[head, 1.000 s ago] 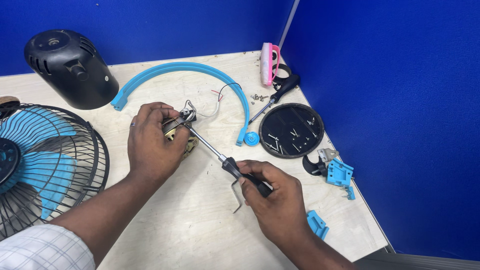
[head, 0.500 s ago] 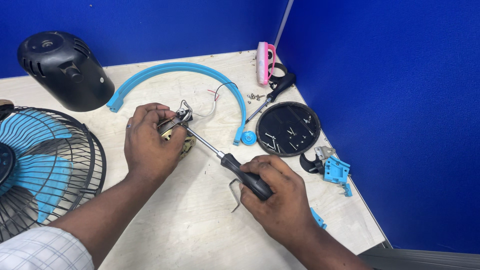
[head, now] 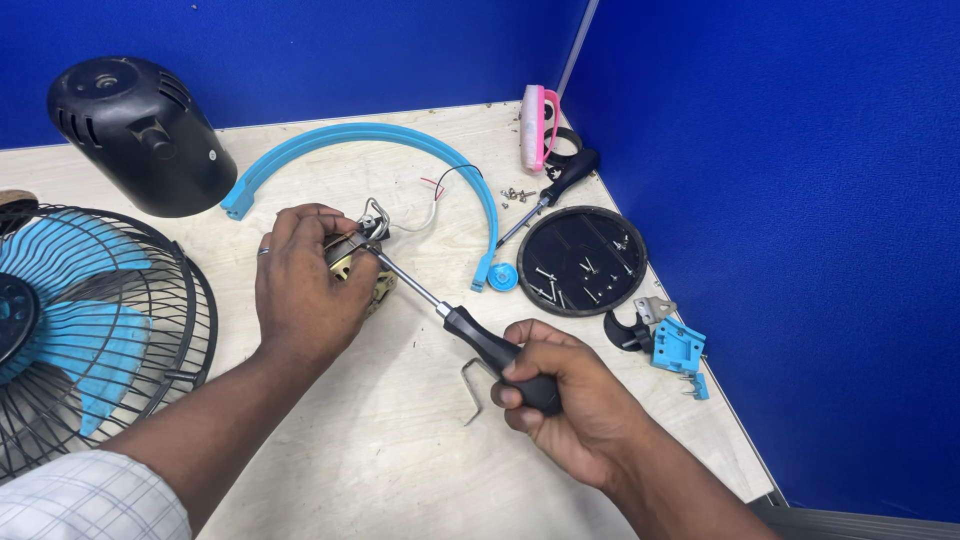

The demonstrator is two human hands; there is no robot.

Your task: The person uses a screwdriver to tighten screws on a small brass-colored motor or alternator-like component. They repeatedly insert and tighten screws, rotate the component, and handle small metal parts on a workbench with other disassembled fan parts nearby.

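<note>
Black-handled screwdriver [head: 470, 335] clasped in right hand [head: 565, 400], left hand [head: 305, 285] grip closed around metal part [head: 358, 262]

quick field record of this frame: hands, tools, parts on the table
left hand: grips small metal part with wires
right hand: holds screwdriver, tip at the part
table: light wood
fan cage: left edge, blue blades inside
motor cover: black, far left
blue ring: curved, behind the hands
black disc: holds screws
second screwdriver: by the disc
bent metal piece: beside right hand
</note>
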